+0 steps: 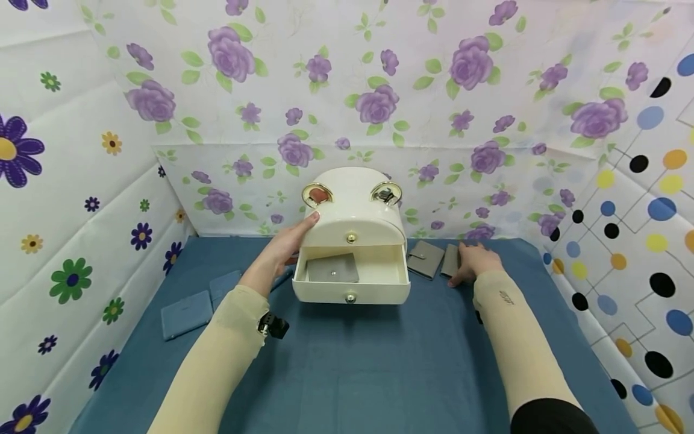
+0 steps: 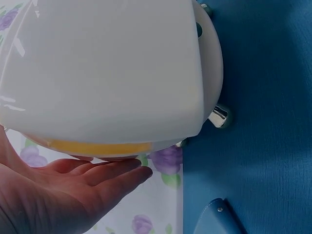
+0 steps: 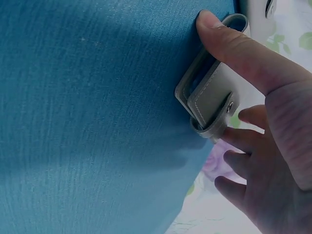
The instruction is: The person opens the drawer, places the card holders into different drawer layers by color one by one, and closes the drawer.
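A cream storage box (image 1: 352, 232) with two gold-rimmed ears stands at the back of the table, its lower drawer (image 1: 379, 294) pulled out. Inside the drawer lies a flat grey leather pouch (image 1: 343, 271) with a snap. My left hand (image 1: 284, 244) rests against the box's left side, thumb near the upper edge; in the left wrist view its fingers (image 2: 114, 178) are fairly straight along the box. At the right, my right hand (image 1: 478, 262) pinches a small grey leather case (image 3: 214, 95) with a snap strap, thumb at one end and index finger at the other.
A grey snap wallet (image 1: 425, 259) lies between the box and my right hand. On the left are a blue wallet (image 1: 187, 314), another blue leather piece (image 1: 223, 286) and a narrow blue item (image 1: 282, 278) beside the box. Patterned sheets (image 1: 347, 114) wall in the blue-covered table (image 1: 347, 367).
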